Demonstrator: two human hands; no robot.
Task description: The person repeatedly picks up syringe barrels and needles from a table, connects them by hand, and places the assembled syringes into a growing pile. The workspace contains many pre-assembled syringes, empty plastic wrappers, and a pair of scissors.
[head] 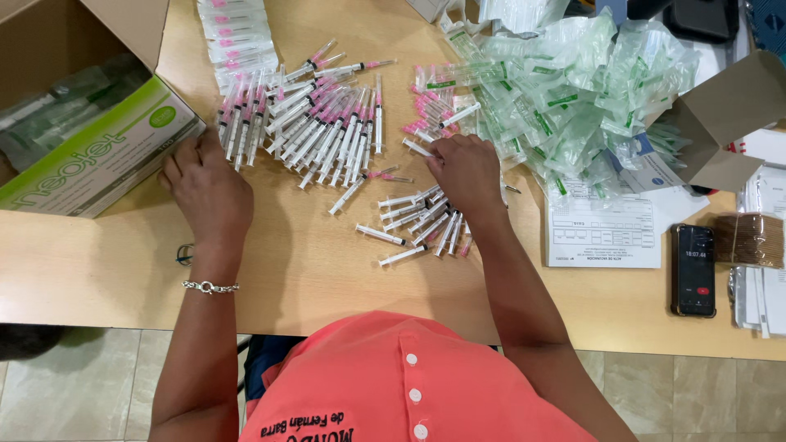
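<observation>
A: Head view, starting at your right hand [468,170]. It lies palm down on the table [311,270] with the fingers curled under, and their tips are hidden, so I cannot tell whether that grip is pinching a syringe or only resting on one.

B: And where are the syringes from there?

A: The small pile [417,225] is touching your right hand, just on your side of it. Their long axes run slantwise, with the pink caps mostly pointing away from you. The big heap [315,123] lies left of that hand and beyond it, between both hands, so your right is the nearer one to the small pile.

B: What about the left hand [205,184]?

A: It's loosely closed and empty as far as I can see, beside the green box [98,155]. The syringes are slim, smooth, clear plastic barrels. Crinkly torn wrappers [573,98] are piled further right.
</observation>
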